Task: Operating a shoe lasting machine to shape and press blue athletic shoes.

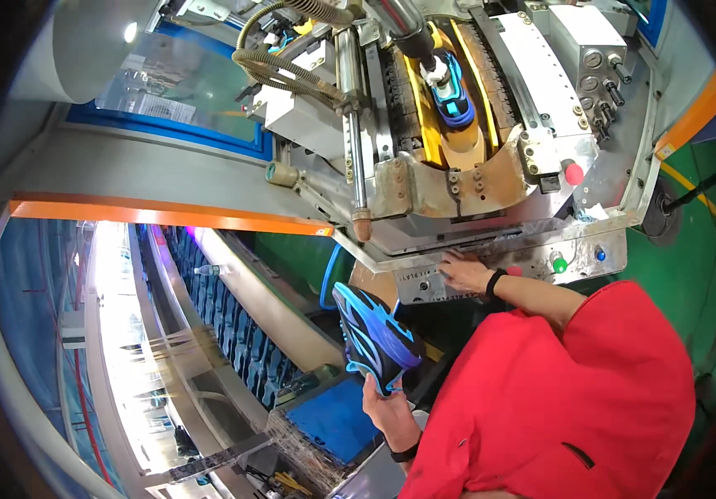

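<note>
My left hand [387,412] grips a blue and black sneaker [378,333] by its lower end, holding it tilted upward beside the machine. Against the machine's front control panel [516,264] rests my right hand [464,273], fingers bent loosely over the panel face with nothing visible in them. Another blue sneaker [453,100] sits in the press above, between yellow side pads [424,108], with a metal ram [403,29] bearing down into its opening. A curved metal plate [466,187] stands in front of that sneaker.
Green [559,264] and blue [600,254] buttons are on the panel's right part; a red knob [574,174] sits higher up. Gauges [592,60] line the right side. To the left runs a lit conveyor [158,358]. A blue-topped surface [333,420] lies near my left hand.
</note>
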A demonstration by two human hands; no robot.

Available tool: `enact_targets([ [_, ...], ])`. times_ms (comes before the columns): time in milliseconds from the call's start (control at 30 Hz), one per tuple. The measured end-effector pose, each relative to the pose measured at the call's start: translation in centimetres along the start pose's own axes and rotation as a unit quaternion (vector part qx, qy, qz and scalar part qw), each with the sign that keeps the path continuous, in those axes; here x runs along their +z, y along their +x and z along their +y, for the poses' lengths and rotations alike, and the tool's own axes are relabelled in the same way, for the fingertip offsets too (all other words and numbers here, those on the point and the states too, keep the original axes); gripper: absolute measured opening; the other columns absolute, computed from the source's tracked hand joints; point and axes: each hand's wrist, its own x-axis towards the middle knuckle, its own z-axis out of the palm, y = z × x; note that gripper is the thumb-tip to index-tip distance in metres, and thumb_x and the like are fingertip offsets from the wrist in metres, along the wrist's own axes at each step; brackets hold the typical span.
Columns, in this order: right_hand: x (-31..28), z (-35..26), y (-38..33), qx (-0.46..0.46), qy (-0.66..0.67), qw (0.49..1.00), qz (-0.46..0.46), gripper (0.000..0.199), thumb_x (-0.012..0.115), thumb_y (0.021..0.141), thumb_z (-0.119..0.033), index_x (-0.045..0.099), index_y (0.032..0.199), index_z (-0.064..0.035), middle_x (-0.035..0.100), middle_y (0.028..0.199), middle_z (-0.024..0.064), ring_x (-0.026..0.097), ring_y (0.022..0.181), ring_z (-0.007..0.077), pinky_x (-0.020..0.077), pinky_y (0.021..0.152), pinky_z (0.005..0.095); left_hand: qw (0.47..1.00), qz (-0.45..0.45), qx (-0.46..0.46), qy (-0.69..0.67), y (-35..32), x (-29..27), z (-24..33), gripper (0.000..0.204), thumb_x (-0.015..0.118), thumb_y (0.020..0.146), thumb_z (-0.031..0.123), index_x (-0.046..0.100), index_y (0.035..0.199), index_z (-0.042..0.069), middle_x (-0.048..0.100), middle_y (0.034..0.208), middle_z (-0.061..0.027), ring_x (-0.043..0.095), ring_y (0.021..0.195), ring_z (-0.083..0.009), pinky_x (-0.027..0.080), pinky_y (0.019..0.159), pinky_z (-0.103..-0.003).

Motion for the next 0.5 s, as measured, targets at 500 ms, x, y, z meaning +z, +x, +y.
enact_targets([
  [500,3.3,3.5,-0.5,0.036,-0.051,0.997,-0.048,0.037,0.069,0.078,-0.026,0.064,0.112,-0.0122,0.059,0.117,0.0131,0.057,0.114,0.0354,0.0523,0.089,0.0493,0.993,0.096,-0.069,-0.001,-5.4,-4.3,-6.6,0.030,0.066,0.094,0.019,0.063,0.117,-0.001,0.065,0.120,-0.0111,0.064,0.104,-0.0253,0.052,0.089,-0.045],
])
